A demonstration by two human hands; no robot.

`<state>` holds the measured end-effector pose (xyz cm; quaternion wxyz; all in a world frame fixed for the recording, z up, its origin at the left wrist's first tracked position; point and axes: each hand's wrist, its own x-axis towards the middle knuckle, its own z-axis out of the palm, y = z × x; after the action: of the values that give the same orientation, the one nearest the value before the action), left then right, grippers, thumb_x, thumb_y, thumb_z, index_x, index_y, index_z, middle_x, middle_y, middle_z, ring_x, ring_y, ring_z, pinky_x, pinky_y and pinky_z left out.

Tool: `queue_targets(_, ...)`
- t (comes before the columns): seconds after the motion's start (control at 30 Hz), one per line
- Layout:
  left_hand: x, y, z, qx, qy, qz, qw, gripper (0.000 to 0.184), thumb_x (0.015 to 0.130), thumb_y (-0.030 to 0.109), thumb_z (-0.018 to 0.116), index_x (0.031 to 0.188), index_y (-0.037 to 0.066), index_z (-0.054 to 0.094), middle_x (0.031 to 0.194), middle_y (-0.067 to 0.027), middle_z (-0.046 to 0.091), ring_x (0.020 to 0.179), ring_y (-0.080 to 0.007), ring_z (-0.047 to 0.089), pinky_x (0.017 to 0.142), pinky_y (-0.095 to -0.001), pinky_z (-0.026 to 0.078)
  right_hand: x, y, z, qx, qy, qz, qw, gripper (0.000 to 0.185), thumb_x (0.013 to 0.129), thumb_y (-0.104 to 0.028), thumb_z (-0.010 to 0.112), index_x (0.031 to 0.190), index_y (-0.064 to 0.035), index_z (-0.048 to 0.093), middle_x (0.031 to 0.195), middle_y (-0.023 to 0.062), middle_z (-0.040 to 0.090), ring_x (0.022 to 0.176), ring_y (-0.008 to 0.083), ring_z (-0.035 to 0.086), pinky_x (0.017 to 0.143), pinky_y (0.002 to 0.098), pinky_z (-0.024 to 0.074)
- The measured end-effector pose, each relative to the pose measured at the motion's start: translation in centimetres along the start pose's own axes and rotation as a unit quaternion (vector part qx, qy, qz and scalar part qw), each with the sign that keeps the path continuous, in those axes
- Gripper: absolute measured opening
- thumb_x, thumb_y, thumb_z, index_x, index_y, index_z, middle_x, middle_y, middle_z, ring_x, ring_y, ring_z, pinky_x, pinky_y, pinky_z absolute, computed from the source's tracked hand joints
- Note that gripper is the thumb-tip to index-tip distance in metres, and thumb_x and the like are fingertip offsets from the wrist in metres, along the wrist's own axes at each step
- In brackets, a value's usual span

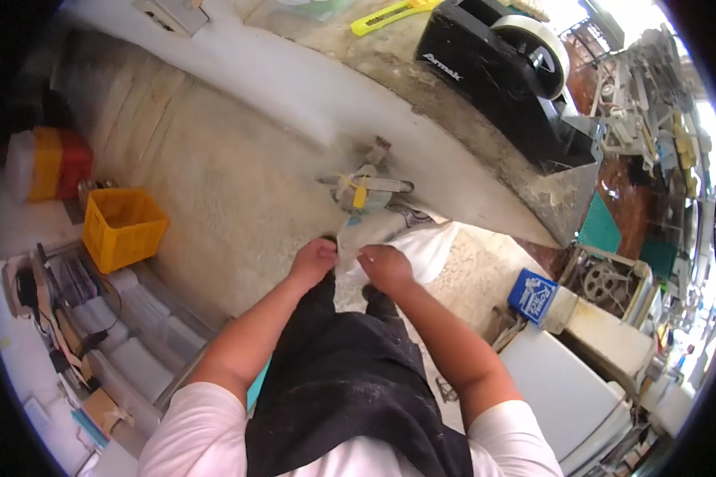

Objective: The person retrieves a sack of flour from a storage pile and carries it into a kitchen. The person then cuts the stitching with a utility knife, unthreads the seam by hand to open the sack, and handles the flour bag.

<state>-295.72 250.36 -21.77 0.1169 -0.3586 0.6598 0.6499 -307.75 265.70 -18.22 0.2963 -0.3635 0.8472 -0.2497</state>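
Just apart, left hand [318, 256] and right hand [384, 267] curl above a dusty floor [239, 183]

A person in white sleeves [191, 429] and a black apron [342, 374] works with both bare arms stretched forward. The fingers of each hand are bent inward, with a narrow gap between the two; whether either pinches anything cannot be told, though something pale shows in the gap. Just beyond the right hand, and partly hidden by it, a bunched white cloth or bag [433, 253] lies near the floor. Straight ahead of both hands sits a small device [366, 191] bearing a yellow tag, its exact kind unclear.

To the right of the right hand are a broad white panel [561, 381], a blue box [533, 296] with white lettering and an open container holding a spoked wheel [605, 282]. To the left of the left hand are pale bins [147, 366] and, farther out, a yellow crate [123, 253] near a red, orange and white container [48, 165].

Ahead and right of the hands, a black tape dispenser [485, 95] marked "Armak" rests on a worn ledge [358, 52] beside a yellow cutter [390, 16]. Crowded clutter [628, 95] fills the far right.
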Motion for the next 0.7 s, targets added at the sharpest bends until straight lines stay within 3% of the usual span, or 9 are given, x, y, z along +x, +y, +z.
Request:
queue_targets(0.03, 0.2, -0.5, 0.4, 0.075, 0.028, 0.117, 0.990, 0.029, 0.079, 0.018, 0.059, 0.106, 0.006, 0.054, 0.088, -0.0063, 0.061, 0.079, -0.0221, 0.060, 0.071, -0.0320, 0.048, 0.0, 0.3, -0.2, 0.015, -0.006, 0.011, 1.000, 0.019, 0.079, -0.025, 0.055, 0.084, -0.0080, 0.061, 0.081, 0.0131, 0.062, 0.079, 0.0329, 0.058, 0.068, 0.0420, 0.0462)
queue_targets(0.13, 0.6, 0.8, 1.0, 0.275, 0.053, 0.199, 0.939, 0.028, 0.080, 0.020, 0.058, 0.104, 0.006, 0.058, 0.090, -0.0098, 0.061, 0.082, -0.0253, 0.059, 0.074, -0.0331, 0.047, 0.6, 0.7, -0.3, 0.052, -0.008, 0.040, 0.998, 0.022, 0.081, -0.027, 0.052, 0.082, -0.0058, 0.059, 0.079, 0.0149, 0.061, 0.078, 0.0338, 0.058, 0.068, 0.0438, 0.0458)
queue_targets(0.23, 1.0, 2.3, 1.3, 0.279, 0.038, 0.113, 0.953, 0.021, 0.077, 0.020, 0.057, 0.095, 0.011, 0.062, 0.094, -0.0110, 0.060, 0.089, -0.0304, 0.056, 0.078, -0.0385, 0.045, 0.9, 0.3, -0.7, 0.061, -0.011, 0.060, 0.996, 0.023, 0.080, -0.027, 0.053, 0.082, -0.0052, 0.059, 0.082, 0.0161, 0.060, 0.081, 0.0338, 0.058, 0.069, 0.0434, 0.0457)
queue_targets(0.3, 0.9, 2.5, 0.9, 0.293, 0.050, 0.125, 0.947, 0.019, 0.078, 0.019, 0.055, 0.093, 0.010, 0.062, 0.094, -0.0112, 0.060, 0.089, -0.0302, 0.056, 0.078, -0.0388, 0.045, 1.1, 0.2, -1.3, 0.052, -0.032, 0.061, 0.996, 0.022, 0.079, -0.027, 0.055, 0.083, -0.0062, 0.060, 0.091, 0.0158, 0.060, 0.085, 0.0327, 0.058, 0.072, 0.0415, 0.0466)
queue_targets(0.4, 0.6, 2.2, -0.2, 0.311, 0.060, 0.108, 0.942, 0.017, 0.079, 0.018, 0.053, 0.091, 0.009, 0.062, 0.094, -0.0115, 0.060, 0.089, -0.0303, 0.056, 0.077, -0.0391, 0.045, 0.7, 2.0, -0.2, -0.087, -0.045, -0.005, 0.995, 0.021, 0.079, -0.023, 0.052, 0.092, -0.0079, 0.060, 0.108, 0.0135, 0.056, 0.094, 0.0292, 0.057, 0.078, 0.0386, 0.0467)
queue_targets(0.5, 0.9, 1.5, -1.8, 0.306, 0.060, 0.102, 0.945, 0.018, 0.079, 0.016, 0.055, 0.093, 0.006, 0.061, 0.095, -0.0131, 0.059, 0.089, -0.0297, 0.057, 0.076, -0.0374, 0.045, 1.6, 5.3, 0.9, -0.222, -0.181, 0.066, 0.956, 0.026, 0.080, -0.017, 0.048, 0.103, -0.0092, 0.058, 0.117, 0.0121, 0.050, 0.100, 0.0265, 0.055, 0.083, 0.0370, 0.0457)
queue_targets(0.53, 0.7, 1.4, -2.1, 0.302, 0.058, 0.101, 0.946, 0.019, 0.079, 0.015, 0.056, 0.094, 0.005, 0.061, 0.095, -0.0139, 0.059, 0.089, -0.0294, 0.057, 0.076, -0.0365, 0.046, 2.1, 5.9, 0.6, -0.257, -0.227, 0.097, 0.934, 0.028, 0.081, -0.014, 0.045, 0.106, -0.0080, 0.055, 0.114, 0.0136, 0.052, 0.102, 0.0261, 0.055, 0.083, 0.0378, 0.0458)
queue_targets(0.63, 0.1, 2.6, -2.2, 0.346, 0.018, 0.077, 0.935, 0.022, 0.077, 0.014, 0.057, 0.097, 0.005, 0.059, 0.103, -0.0132, 0.057, 0.096, -0.0296, 0.055, 0.081, -0.0367, 0.044, 1.1, 8.9, 0.1, -0.216, -0.230, 0.102, 0.943, 0.027, 0.081, -0.014, 0.045, 0.106, -0.0079, 0.055, 0.113, 0.0143, 0.053, 0.101, 0.0269, 0.055, 0.083, 0.0382, 0.0462)
queue_targets(0.7, -0.2, 2.9, -1.1, 0.363, 0.023, 0.162, 0.917, 0.020, 0.075, 0.013, 0.054, 0.092, 0.005, 0.061, 0.102, -0.0118, 0.058, 0.098, -0.0293, 0.054, 0.083, -0.0374, 0.044, 0.5, 9.9, 0.2, -0.191, -0.221, 0.109, 0.950, 0.029, 0.082, -0.013, 0.043, 0.108, -0.0060, 0.051, 0.112, 0.0149, 0.054, 0.100, 0.0276, 0.056, 0.081, 0.0395, 0.0468)
